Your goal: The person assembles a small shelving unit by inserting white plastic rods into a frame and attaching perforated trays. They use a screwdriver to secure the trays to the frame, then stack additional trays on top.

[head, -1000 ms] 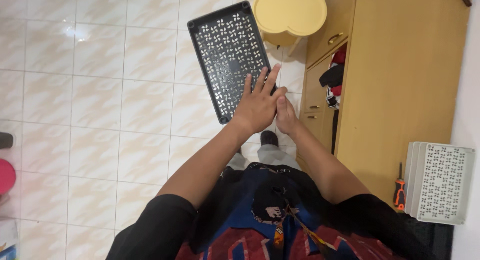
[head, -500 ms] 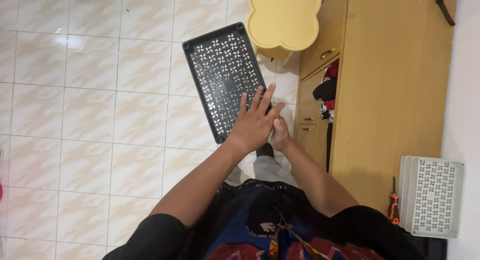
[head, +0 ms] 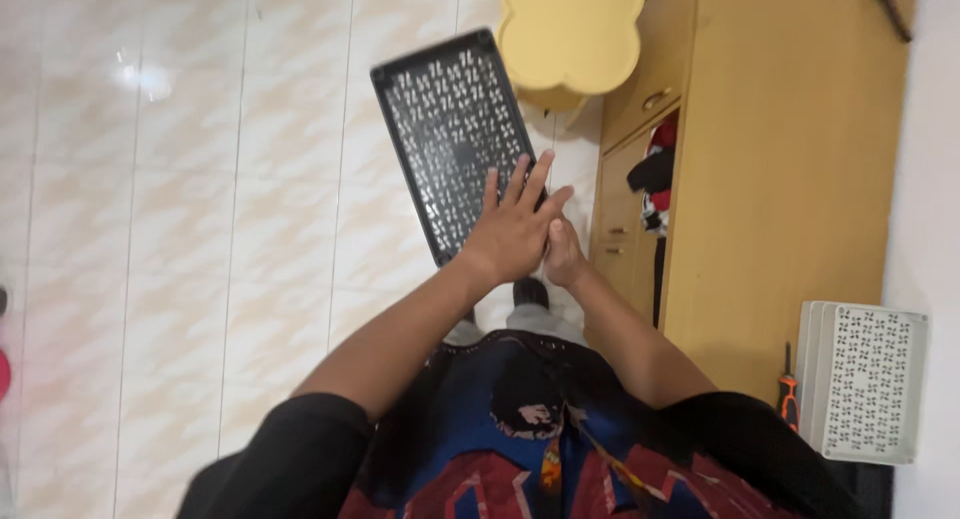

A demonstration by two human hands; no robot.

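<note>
Panel (head: 455, 139), black and perforated, was held tilted above the tiled floor (head: 180, 229), just beside the yellow stool (head: 570, 29). Your left hand (head: 510, 229) lay spread flat on its near corner; your right hand (head: 565, 254) gripped that edge beneath. Better to have steadied both long edges.

Home room: tiled floor (head: 200, 229), wardrobe (head: 790, 179)
</note>
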